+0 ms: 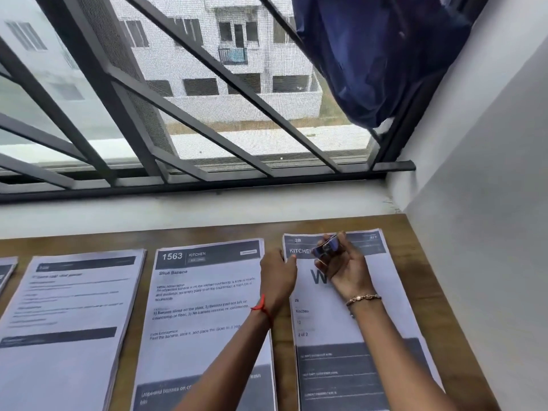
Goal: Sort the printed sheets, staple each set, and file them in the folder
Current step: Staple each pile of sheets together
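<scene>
Printed sheets lie in stacks on a wooden table [281, 330]. The right stack [341, 360] carries a "2B KITCHEN" header. My left hand [277, 278] rests with its fingertips on that stack's top-left corner. Over the same header my right hand [345, 266] grips a small blue-silver stapler [326, 247]. A middle stack [204, 315] is headed "1563 KITCHEN, Slice Banana". A left stack [71, 321] lies beside it, and only the edge of a further stack [6, 274] shows at the far left. No folder is in view.
A white sill and a barred, meshed window [178, 114] run along the table's far edge. A white wall [489, 232] closes off the right side. A dark blue cloth [376, 54] hangs at the window's top right.
</scene>
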